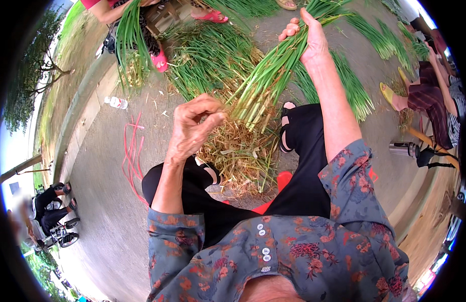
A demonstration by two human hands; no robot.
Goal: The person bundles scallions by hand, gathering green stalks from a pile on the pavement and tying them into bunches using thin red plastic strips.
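Observation:
My right hand is wrapped round a bunch of thin green scallions, raised at the upper right of centre. Their pale root ends hang down toward the middle, with dry brown leaves among them. Beside those ends my left hand is closed in a pinch, and wispy dry leaves show at its fingertips. Below the bunch, between my feet, lies a heap of brown and yellow leaf trimmings. A large pile of green scallions covers the ground beyond my left hand.
More scallions lie in rows to the right. Pink ties and a plastic bottle rest on the pavement at left. One person holds scallions opposite; another sits right, near a metal flask. A wheeled chair stands far left.

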